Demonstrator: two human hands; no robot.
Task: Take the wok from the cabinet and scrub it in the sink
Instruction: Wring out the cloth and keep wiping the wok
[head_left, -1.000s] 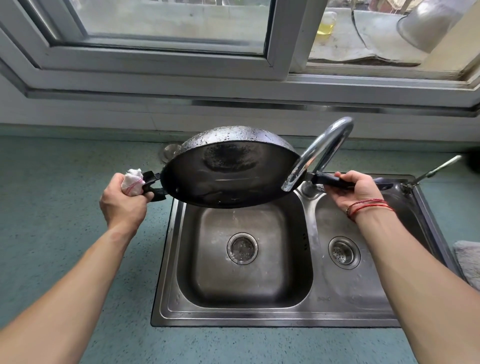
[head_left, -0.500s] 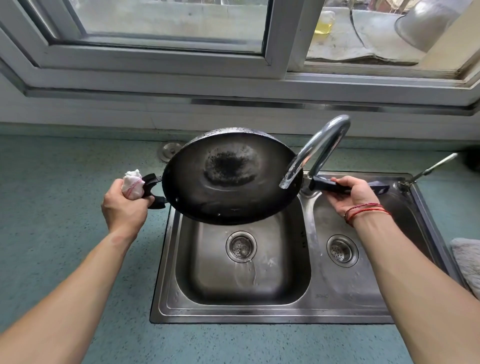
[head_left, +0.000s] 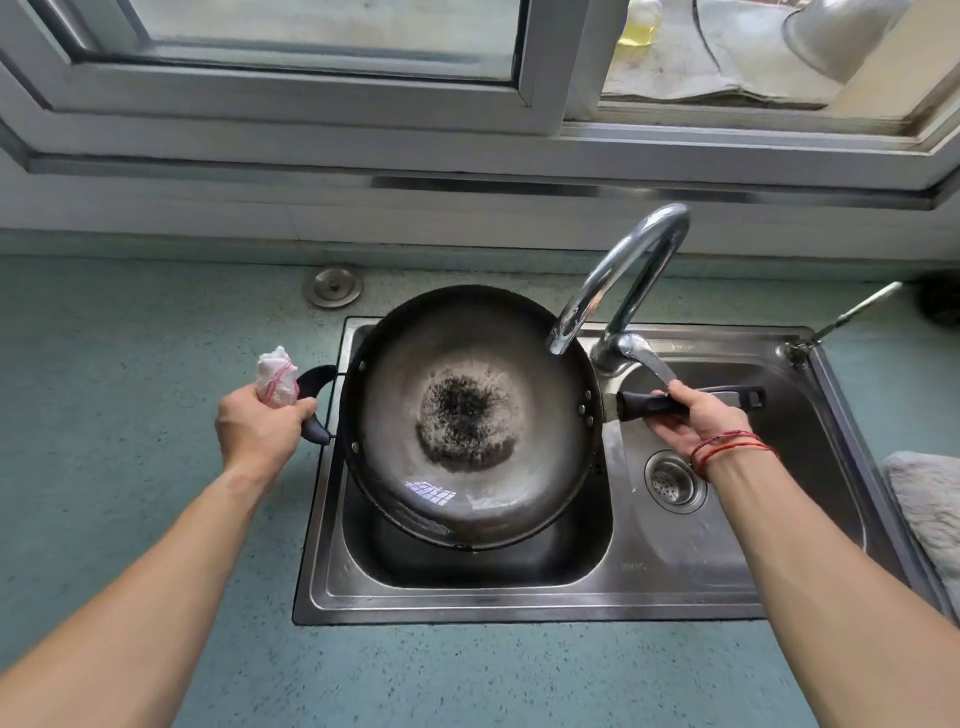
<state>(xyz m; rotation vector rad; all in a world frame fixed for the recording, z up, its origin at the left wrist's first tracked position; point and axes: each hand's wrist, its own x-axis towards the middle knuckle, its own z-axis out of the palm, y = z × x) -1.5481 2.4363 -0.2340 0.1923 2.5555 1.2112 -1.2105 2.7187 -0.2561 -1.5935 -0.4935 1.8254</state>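
Tipped up half a second ago, the wok (head_left: 467, 415) now lies lower and nearly level, mouth up over the left basin of the sink (head_left: 519, 605), under the faucet (head_left: 623, 270) spout. The left hand (head_left: 257, 431) clamps its loop handle (head_left: 314, 375) together with a wadded cloth (head_left: 275, 379); the right hand (head_left: 696, 415) grips the long handle (head_left: 641, 402).

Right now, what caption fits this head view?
Left hand, clutching a cloth, and right hand hold the wok over the sink.
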